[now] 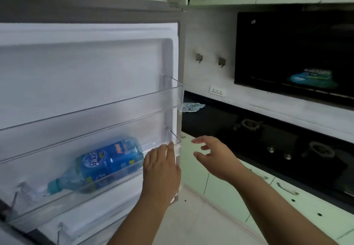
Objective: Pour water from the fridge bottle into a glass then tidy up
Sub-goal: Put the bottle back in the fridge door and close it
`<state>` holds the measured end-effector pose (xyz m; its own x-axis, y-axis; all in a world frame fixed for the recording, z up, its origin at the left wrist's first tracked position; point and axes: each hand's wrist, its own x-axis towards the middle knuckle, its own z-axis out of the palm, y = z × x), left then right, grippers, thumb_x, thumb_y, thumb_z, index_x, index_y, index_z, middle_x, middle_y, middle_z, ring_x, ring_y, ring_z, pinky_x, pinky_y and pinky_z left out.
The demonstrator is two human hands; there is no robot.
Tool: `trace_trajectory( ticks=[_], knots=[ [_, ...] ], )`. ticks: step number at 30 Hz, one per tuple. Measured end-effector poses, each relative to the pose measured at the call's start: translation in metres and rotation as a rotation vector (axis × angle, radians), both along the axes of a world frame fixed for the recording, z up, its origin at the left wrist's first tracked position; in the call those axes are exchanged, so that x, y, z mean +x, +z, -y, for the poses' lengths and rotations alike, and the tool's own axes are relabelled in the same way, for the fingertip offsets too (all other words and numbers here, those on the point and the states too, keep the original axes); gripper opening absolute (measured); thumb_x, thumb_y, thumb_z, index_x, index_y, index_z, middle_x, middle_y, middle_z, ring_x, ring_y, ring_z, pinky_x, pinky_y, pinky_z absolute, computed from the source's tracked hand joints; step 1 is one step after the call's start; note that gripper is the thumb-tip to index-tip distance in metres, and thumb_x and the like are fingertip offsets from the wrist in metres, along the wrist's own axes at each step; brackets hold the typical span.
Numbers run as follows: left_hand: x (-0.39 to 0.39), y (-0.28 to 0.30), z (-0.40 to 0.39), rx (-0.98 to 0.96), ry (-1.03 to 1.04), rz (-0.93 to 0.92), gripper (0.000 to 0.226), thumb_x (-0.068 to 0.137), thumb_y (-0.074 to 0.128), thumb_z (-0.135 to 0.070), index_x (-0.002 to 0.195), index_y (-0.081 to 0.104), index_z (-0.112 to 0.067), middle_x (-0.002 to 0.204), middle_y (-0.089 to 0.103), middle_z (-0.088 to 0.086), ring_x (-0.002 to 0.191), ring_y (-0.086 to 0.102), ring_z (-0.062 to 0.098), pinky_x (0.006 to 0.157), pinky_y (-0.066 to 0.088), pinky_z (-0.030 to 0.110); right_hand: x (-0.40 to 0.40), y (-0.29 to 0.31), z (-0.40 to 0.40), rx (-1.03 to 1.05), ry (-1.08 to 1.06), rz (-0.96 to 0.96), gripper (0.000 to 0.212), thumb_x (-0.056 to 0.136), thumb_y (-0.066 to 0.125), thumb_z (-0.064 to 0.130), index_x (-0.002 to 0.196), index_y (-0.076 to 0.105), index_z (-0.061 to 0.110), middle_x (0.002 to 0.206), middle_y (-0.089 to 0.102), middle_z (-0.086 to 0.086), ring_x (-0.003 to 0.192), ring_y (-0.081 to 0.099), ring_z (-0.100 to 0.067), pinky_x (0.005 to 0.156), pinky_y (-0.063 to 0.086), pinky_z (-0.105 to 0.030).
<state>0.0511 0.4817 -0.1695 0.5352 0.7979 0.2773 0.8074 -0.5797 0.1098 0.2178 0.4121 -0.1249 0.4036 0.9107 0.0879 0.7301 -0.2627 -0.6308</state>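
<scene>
Holding the fridge door [92,68] wide, the left hand [162,170] lies flat on the door's outer edge, palm against it, fingers together and pointing up, thumb side toward the shelf w/ the bottle. It's not wrapped round anything, just pressed on the edge, prob. to steady the door or start swinging it. The right hand [212,156] hovers just beside, apart from the door, fingers spread and loosely curled, empty, forearm reaching in from lower right. Both arms are stretched fwd at about the same height, wrists fairly straight.

The blue water bottle [95,166] lies tilted in the lower door shelf [57,204], cap end down toward the left, base up toward the right near the left hand. It looks too long to stand under the upper shelf [115,108], which is prob. why it rests at a slant against the clear rail. The rail keeps it from rolling out when the door moves.

No glass in view, so can't tell if pouring is done. Judging by the bottle sitting in the shelf and neither hand going for it, this could be either just-opened or about to close; can't say which.

To the right: dark counter w/ a gas hob [277,141], a cloth [191,107] by the wall, pale green cabinets [220,187] below.
</scene>
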Motion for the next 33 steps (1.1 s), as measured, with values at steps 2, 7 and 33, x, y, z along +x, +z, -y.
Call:
trace_trajectory(
  ticks=[2, 7, 33],
  knots=[
    [-0.003, 0.002, 0.002, -0.015, -0.026, -0.005, 0.07, 0.107, 0.032, -0.057, 0.165, 0.012, -0.024, 0.17, 0.026, 0.001, 0.156, 0.025, 0.023, 0.128, 0.02, 0.038, 0.005, 0.004, 0.004, -0.012, -0.009, -0.001, 0.038, 0.097, 0.066, 0.039, 0.134, 0.058, 0.04, 0.142, 0.053, 0.017, 0.117, 0.057, -0.004, 0.097, 0.052, -0.027],
    [-0.009, 0.007, 0.015, -0.038, -0.042, 0.018, 0.065, 0.109, 0.031, -0.054, 0.165, 0.012, -0.026, 0.172, 0.021, -0.001, 0.159, 0.02, 0.022, 0.129, 0.013, 0.037, 0.016, 0.018, 0.004, 0.025, 0.035, -0.044, 0.048, 0.096, 0.067, 0.044, 0.141, 0.053, 0.033, 0.143, 0.055, 0.013, 0.12, 0.058, -0.006, 0.098, 0.049, -0.026],
    [-0.064, -0.017, 0.259, -0.113, 0.664, 0.485, 0.082, 0.099, 0.065, -0.023, 0.164, 0.017, -0.034, 0.173, 0.008, -0.012, 0.161, 0.006, 0.012, 0.129, 0.02, 0.039, 0.011, 0.071, 0.11, 0.307, 0.691, -0.254, 0.073, 0.083, 0.074, 0.06, 0.143, 0.039, 0.037, 0.139, 0.058, 0.015, 0.125, 0.059, -0.008, 0.105, 0.053, -0.039]
  ],
)
